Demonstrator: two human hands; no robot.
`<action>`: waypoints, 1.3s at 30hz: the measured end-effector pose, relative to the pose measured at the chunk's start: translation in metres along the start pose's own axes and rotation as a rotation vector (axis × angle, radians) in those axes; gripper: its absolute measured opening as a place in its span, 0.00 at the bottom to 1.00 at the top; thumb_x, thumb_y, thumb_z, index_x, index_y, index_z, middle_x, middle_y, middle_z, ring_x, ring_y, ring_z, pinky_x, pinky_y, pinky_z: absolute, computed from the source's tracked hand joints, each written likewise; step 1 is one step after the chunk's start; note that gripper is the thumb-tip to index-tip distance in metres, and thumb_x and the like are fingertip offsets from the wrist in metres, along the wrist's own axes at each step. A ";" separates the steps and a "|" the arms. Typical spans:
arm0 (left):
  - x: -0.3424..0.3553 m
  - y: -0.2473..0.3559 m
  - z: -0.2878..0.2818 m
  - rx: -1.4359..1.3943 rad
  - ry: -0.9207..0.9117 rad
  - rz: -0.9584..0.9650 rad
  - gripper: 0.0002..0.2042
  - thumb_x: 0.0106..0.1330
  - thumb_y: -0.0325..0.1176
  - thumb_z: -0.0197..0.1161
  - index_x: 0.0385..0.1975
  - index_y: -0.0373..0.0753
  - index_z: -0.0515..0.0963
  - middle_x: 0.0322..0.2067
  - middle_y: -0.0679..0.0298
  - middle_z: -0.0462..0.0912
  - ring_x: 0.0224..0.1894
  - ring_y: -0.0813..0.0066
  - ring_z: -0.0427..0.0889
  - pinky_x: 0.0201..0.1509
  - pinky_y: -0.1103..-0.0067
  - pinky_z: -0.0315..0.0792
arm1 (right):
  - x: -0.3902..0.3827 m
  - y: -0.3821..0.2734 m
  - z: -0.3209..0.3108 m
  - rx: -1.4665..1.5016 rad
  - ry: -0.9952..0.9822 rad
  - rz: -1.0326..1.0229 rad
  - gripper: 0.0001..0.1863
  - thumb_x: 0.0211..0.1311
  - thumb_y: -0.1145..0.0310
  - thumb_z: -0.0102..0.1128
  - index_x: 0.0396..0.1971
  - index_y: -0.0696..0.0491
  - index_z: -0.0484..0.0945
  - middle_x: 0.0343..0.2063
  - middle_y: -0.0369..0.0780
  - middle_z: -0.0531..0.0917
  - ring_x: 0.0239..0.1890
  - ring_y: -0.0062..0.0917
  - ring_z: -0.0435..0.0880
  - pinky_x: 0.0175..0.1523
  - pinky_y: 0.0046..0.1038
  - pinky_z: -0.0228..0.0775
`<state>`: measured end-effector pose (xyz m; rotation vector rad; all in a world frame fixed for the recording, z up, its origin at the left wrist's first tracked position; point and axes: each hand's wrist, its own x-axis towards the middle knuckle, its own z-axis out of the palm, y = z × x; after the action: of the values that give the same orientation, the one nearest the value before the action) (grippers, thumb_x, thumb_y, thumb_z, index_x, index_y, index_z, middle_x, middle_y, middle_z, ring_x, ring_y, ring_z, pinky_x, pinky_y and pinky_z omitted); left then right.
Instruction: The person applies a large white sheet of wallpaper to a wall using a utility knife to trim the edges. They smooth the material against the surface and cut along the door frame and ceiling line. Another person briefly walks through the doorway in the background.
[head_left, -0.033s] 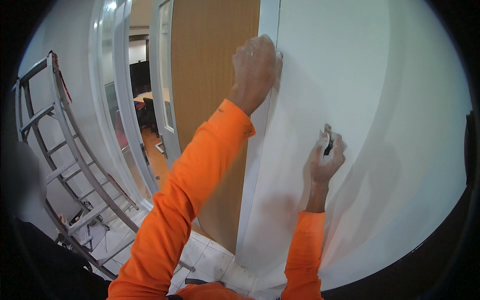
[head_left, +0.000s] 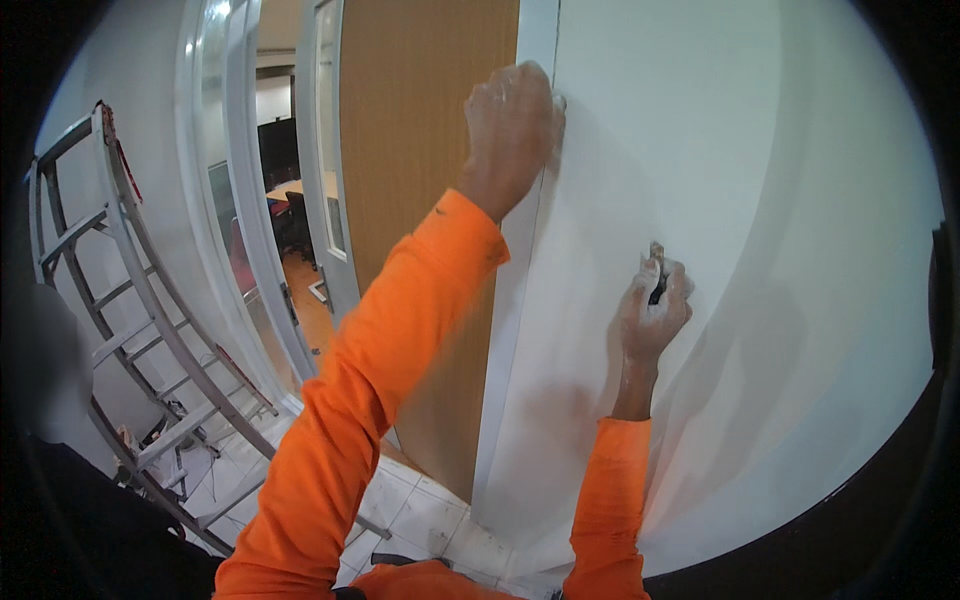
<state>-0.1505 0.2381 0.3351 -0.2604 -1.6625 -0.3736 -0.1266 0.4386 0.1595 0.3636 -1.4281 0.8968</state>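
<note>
My left hand (head_left: 508, 128), dusted with white, is raised in a closed grip at the seam between the pale door frame (head_left: 537, 45) and the white wall (head_left: 680, 130). Its fingers curl toward the wall, so whatever it may hold is hidden. Lower and to the right, my right hand (head_left: 652, 312) is closed around a small tool with a dark handle (head_left: 657, 291), held upright close to the wall. White residue coats these fingers too. The tool's exact kind is hard to make out. Orange sleeves cover both forearms.
A metal ladder (head_left: 165, 330) stands at the left. Behind the frame is a wood-faced door panel (head_left: 420, 90); left of it, an opening shows a room with a table and chairs (head_left: 298, 215). White floor tiles (head_left: 415, 515) lie below, with clutter by the ladder.
Both hands appear very slightly higher in the picture. Their grips look the same.
</note>
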 end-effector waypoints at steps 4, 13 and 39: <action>0.010 0.003 -0.001 0.040 -0.037 0.014 0.13 0.58 0.39 0.69 0.25 0.34 0.85 0.25 0.49 0.86 0.30 0.51 0.88 0.38 0.60 0.80 | 0.002 -0.003 -0.003 -0.001 -0.025 0.042 0.07 0.71 0.69 0.56 0.37 0.57 0.80 0.21 0.38 0.77 0.25 0.29 0.74 0.32 0.33 0.67; 0.010 -0.009 0.000 0.043 -0.156 -0.018 0.16 0.58 0.46 0.69 0.28 0.35 0.84 0.24 0.51 0.86 0.28 0.55 0.86 0.36 0.64 0.78 | -0.001 0.004 -0.002 0.032 -0.051 0.091 0.08 0.72 0.66 0.58 0.36 0.55 0.79 0.23 0.39 0.79 0.29 0.29 0.77 0.33 0.34 0.70; -0.024 -0.019 -0.003 -0.431 -0.198 -0.177 0.12 0.67 0.38 0.68 0.41 0.34 0.85 0.34 0.58 0.88 0.36 0.71 0.87 0.44 0.74 0.79 | -0.001 0.014 -0.003 0.071 -0.068 0.087 0.06 0.70 0.68 0.60 0.34 0.54 0.78 0.21 0.40 0.78 0.27 0.32 0.77 0.32 0.36 0.69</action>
<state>-0.1522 0.2207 0.3095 -0.4836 -1.7924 -0.8660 -0.1345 0.4495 0.1544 0.3907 -1.4869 1.0161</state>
